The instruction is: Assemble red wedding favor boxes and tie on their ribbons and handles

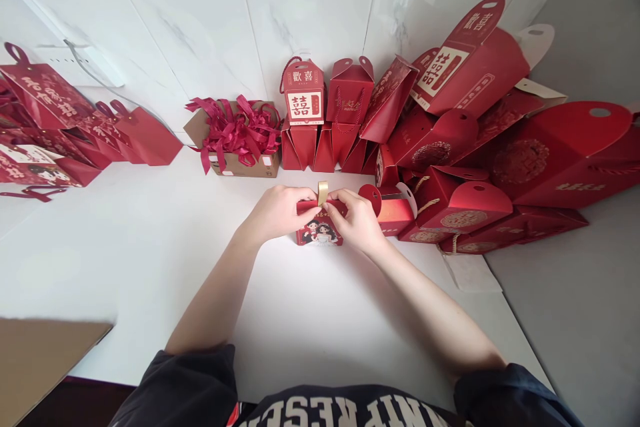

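while left hand [277,212] and right hand [358,219] clasp it, red box [320,233] stands.

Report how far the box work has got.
Done: closed red boxes stand stacked by the wall. In hand: left hand and right hand pinch the top of a small red box beside a gold loop. Left: open boxes lie piled at right; a carton of red ribbons sits full.
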### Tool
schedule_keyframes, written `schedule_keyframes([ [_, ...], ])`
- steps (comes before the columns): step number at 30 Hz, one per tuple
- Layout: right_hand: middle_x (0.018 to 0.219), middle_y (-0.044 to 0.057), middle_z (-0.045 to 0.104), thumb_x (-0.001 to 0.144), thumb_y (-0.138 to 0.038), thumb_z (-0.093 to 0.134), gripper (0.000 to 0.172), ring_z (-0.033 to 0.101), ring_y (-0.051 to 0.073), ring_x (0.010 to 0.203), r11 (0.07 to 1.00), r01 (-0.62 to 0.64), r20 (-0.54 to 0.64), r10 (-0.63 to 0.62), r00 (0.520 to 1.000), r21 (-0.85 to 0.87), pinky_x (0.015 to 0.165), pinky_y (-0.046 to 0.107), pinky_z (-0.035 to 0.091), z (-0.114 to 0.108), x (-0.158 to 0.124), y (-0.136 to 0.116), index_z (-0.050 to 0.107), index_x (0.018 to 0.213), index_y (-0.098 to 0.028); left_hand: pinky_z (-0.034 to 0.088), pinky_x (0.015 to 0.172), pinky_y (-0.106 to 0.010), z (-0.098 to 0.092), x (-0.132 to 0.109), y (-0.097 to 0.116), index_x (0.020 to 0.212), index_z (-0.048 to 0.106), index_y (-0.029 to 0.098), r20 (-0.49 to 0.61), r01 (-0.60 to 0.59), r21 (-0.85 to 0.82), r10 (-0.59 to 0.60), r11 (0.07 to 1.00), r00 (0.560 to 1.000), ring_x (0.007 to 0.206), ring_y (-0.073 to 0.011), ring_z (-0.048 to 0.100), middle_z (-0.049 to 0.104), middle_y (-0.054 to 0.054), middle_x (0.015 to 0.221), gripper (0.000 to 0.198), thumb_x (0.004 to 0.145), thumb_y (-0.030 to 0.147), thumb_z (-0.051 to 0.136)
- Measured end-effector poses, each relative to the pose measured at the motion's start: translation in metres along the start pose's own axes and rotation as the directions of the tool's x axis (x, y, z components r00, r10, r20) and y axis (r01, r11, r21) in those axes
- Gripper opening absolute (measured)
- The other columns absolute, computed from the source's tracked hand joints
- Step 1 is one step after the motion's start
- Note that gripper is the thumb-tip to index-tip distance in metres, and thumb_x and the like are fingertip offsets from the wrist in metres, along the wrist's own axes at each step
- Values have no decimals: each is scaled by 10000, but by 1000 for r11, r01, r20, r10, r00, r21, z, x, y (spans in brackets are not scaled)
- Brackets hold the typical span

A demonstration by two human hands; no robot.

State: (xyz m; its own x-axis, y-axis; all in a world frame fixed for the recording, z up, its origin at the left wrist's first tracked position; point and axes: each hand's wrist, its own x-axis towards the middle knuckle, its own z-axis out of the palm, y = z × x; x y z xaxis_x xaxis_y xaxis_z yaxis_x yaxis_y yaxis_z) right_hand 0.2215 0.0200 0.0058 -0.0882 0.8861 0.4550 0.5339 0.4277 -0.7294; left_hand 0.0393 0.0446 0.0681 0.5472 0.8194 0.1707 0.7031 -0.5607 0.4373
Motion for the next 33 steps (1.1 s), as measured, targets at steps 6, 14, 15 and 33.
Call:
schedule_keyframes([
  [6,876,41,674,891,-249,535,81,633,207,804,1000,-1,2,1,1000,-4,691,307,472,0,1,0,609,890,-217,327,560,-257,1,0,-1,733,628,221,9,1,3,-1,1000,1000,545,-135,490,622,16,612,207,858,342,516],
  [14,878,46,675,891,-257,532,92,634,210,803,1000,4,-4,-4,1000,-6,688,309,473,0,0,0,614,891,-216,318,543,-258,0,0,2,712,608,220,11,24,9,-24,1000,1000,541,-141,490,611,9,604,215,852,346,506],
  [15,877,46,675,891,-257,532,92,634,210,803,1000,4,-5,-4,1000,-7,686,309,473,0,0,0,615,893,-216,316,537,-259,1,0,3,711,606,223,9,35,18,-35,999,999,535,-142,488,606,12,596,210,848,347,507],
  [33,891,46,675,892,-243,528,85,632,211,822,1000,8,-8,-8,1000,-20,688,305,469,1,0,1,609,887,-219,293,516,-269,5,2,8,665,567,231,-39,117,81,-114,990,993,479,-139,438,554,26,537,200,819,339,499],
])
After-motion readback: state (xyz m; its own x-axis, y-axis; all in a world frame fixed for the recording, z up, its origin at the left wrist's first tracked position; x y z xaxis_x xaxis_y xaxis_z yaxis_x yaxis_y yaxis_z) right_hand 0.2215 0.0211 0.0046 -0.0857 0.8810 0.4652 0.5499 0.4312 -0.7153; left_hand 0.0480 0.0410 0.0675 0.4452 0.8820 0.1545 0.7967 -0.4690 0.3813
